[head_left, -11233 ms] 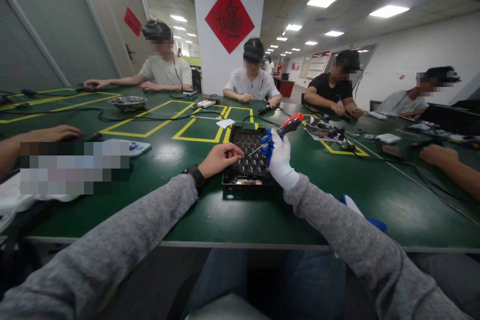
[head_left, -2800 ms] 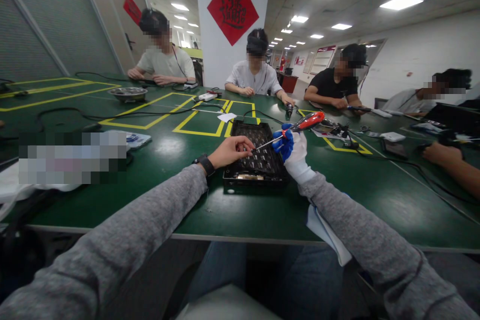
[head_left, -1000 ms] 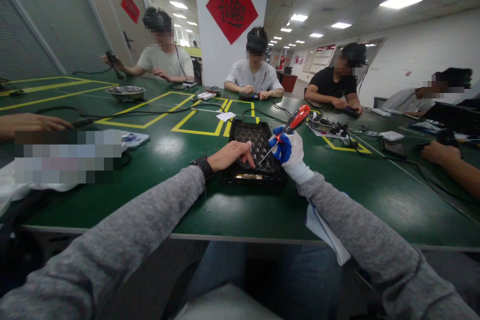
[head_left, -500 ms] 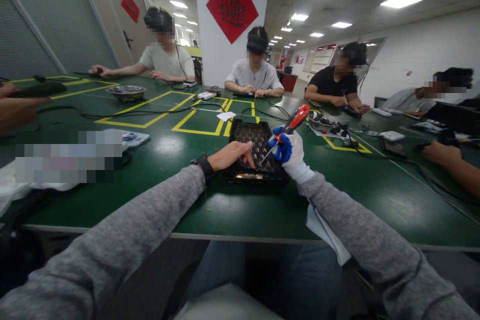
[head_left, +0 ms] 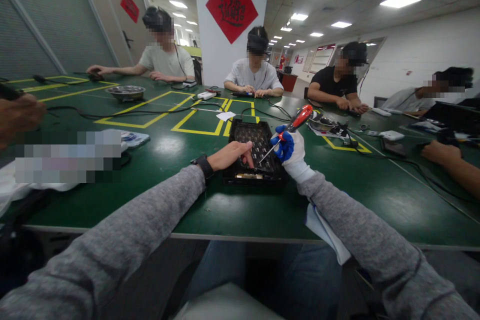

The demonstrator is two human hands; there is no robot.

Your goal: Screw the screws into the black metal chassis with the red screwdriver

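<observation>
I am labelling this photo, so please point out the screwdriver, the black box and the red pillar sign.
Screwdriver [head_left: 301, 117]: head view, on the handle.
Black box [head_left: 270, 179]: head view, near edge.
Red pillar sign [head_left: 232, 5]: head view, centre.

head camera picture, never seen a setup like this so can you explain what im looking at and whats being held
There is no machine here: these are a person's own two hands, seen by a camera worn on their head that looks forward and down. The bare left hand reaches into an open black case; whether its fingers hold anything is too small to tell. The right hand, in a white and blue glove, holds a red and black screwdriver, its tip slanting down toward the case. The green table also has a white slip, a metal bowl and yellow tape outlines. Other people sit around it.
</observation>
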